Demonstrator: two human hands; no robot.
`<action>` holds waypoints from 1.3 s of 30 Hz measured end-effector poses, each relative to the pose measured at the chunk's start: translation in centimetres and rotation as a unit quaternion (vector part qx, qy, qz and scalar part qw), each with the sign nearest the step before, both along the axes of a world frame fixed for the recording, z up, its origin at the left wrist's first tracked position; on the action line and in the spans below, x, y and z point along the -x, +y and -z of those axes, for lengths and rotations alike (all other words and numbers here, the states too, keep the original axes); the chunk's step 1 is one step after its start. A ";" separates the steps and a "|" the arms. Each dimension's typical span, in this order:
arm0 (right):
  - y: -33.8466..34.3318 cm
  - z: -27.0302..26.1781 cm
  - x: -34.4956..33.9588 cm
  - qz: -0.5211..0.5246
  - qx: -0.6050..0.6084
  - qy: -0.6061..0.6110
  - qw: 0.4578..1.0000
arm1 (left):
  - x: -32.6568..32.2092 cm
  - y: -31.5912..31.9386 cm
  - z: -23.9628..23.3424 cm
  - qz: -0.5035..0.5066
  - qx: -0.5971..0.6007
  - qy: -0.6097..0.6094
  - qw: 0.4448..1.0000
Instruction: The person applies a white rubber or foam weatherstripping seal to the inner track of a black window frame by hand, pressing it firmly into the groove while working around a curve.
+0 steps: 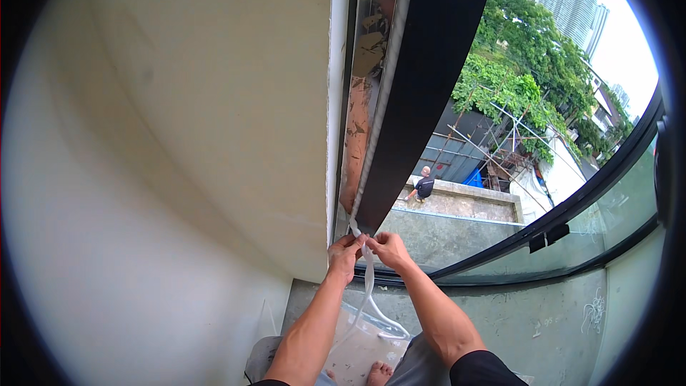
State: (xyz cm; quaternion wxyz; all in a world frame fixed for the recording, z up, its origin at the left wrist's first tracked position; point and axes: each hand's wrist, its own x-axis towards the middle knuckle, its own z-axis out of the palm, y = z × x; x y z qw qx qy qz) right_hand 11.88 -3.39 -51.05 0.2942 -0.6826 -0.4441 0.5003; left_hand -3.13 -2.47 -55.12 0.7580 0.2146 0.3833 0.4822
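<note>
A white foam cord [369, 276] is pinched between the fingertips of my left hand [343, 254] and my right hand [391, 249]. Both hands meet at the lower end of a dark window frame post [423, 64], almost touching each other. Above them, a length of pale rope-like foam [381, 112] runs up along the post's left edge, beside a narrow reflective strip [360, 118]. Below, the cord hangs loose and splits into two strands, with a white end [394, 332] curling near my knee. The fingertips hide exactly how the cord is gripped.
To the left is a cream wall [214, 91]. Beneath me, a bare foot [379, 372] stands on a stained board [356, 348]. White string [594, 311] lies on the concrete floor [509, 316]. Outside the open window, a person [425, 185] crouches far below near a low wall [477, 190].
</note>
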 end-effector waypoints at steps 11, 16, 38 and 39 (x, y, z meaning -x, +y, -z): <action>-0.9 -3.3 2.1 0.050 -0.235 -0.175 0.955 | -1.7 -1.7 -3.0 -0.155 -0.170 0.487 0.842; -0.9 -1.9 3.1 0.031 -0.252 -0.117 0.960 | -2.2 -1.4 -2.3 -0.218 -0.189 0.521 0.803; 1.0 0.2 5.6 0.154 -0.349 -0.276 0.882 | -1.1 0.4 -0.6 -0.163 -0.295 0.526 0.781; 1.0 0.2 5.7 0.159 -0.348 -0.276 0.882 | -0.9 0.5 -0.5 -0.160 -0.302 0.521 0.782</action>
